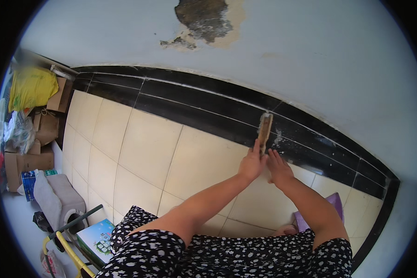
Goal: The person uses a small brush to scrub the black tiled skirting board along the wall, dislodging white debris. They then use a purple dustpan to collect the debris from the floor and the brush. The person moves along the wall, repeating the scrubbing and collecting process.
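Note:
My left hand (251,164) grips the near end of a narrow brown wooden brush (265,129), with its index finger stretched along it. What look like pale bristles line the brush's left edge. Its far end lies against the black tiles (194,111) along the foot of the wall, near a pale joint line. Close beside, my right hand (279,167) has its fingers stretched out, the tips near the brush's lower end; whether they touch it I cannot tell. White residue (278,138) marks the black tile just right of the brush.
Pale floor tiles (148,143) run up to the black border. The white wall (319,51) has a dark peeled patch (204,18). At left are cardboard boxes (37,160), a yellow bag (32,88), a grey cushioned item (60,194) and a yellow-and-green frame (72,250). A purple object (336,204) is near my right arm.

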Demonstrator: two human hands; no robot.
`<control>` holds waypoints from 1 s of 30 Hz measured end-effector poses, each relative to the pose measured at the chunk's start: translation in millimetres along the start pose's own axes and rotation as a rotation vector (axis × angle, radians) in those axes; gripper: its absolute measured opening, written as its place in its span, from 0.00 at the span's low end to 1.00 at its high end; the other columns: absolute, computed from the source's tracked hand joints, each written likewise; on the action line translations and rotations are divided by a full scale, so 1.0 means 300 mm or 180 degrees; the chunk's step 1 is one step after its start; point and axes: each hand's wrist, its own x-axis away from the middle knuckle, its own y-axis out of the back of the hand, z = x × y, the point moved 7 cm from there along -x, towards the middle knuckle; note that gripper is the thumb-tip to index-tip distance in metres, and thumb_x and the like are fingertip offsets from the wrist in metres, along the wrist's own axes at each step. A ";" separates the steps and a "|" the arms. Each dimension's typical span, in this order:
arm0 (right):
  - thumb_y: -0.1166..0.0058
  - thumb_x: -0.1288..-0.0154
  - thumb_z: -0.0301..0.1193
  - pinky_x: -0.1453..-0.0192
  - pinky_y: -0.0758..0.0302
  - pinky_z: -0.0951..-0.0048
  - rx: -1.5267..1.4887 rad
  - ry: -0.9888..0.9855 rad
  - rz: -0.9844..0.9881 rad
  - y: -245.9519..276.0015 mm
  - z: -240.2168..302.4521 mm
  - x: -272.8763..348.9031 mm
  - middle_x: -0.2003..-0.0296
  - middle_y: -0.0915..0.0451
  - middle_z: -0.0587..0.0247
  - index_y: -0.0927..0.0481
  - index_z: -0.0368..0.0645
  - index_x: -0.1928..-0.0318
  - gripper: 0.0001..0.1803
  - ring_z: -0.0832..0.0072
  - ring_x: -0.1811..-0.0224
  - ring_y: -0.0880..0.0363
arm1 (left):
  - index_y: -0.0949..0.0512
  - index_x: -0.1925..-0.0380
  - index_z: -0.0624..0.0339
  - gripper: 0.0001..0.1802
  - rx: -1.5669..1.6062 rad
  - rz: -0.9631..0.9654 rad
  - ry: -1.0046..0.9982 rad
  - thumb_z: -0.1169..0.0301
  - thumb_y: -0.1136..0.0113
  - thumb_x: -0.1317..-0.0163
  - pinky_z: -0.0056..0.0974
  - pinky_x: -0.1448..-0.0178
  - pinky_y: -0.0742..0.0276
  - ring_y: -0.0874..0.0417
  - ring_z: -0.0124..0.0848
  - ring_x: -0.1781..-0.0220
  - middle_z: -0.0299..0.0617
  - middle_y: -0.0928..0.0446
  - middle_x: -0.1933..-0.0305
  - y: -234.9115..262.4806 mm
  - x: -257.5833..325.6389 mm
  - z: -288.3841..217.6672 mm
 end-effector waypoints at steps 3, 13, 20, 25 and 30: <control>0.43 0.44 0.45 0.32 0.43 0.63 -0.1252 0.0036 -0.0928 -0.013 -0.060 -0.010 0.35 0.42 0.48 0.48 0.38 0.33 0.44 0.60 0.32 0.43 | 0.56 0.33 0.63 0.41 0.0153 0.0123 -0.0283 0.61 0.47 0.39 0.48 0.56 0.24 0.23 0.56 0.59 0.61 0.31 0.54 0.043 0.038 -0.058; 0.60 0.32 0.36 0.50 0.30 0.55 -0.4310 -0.1343 -0.1515 0.070 -0.054 -0.099 0.55 0.24 0.41 0.31 0.38 0.48 0.18 0.48 0.50 0.27 | 0.57 0.34 0.69 0.42 -0.0206 0.0162 -0.0660 0.69 0.45 0.42 0.49 0.58 0.26 0.25 0.54 0.60 0.60 0.36 0.50 0.066 0.160 -0.120; 0.60 0.33 0.43 0.56 0.26 0.55 -0.2772 -0.1252 -0.1124 0.143 -0.077 -0.136 0.60 0.20 0.53 0.27 0.52 0.51 0.16 0.54 0.57 0.22 | 0.52 0.35 0.66 0.37 -0.0220 0.0300 -0.0122 0.68 0.47 0.41 0.45 0.54 0.25 0.23 0.49 0.60 0.54 0.33 0.50 0.248 0.088 -0.068; 0.60 0.34 0.46 0.53 0.25 0.55 -0.2807 -0.2162 -0.1338 -0.044 -0.309 -0.102 0.59 0.20 0.55 0.26 0.52 0.55 0.17 0.55 0.54 0.22 | 0.45 0.36 0.64 0.33 0.0425 0.0215 0.0038 0.70 0.47 0.40 0.38 0.57 0.26 0.24 0.35 0.66 0.45 0.31 0.55 0.242 0.071 -0.057; 0.58 0.32 0.42 0.72 0.24 0.59 -0.3458 -0.2728 -0.1858 -0.327 -0.627 0.132 0.73 0.20 0.48 0.26 0.39 0.60 0.17 0.57 0.72 0.18 | 0.42 0.38 0.62 0.30 0.0505 0.0204 -0.0098 0.71 0.47 0.40 0.36 0.57 0.26 0.24 0.31 0.68 0.42 0.30 0.58 0.246 0.069 -0.073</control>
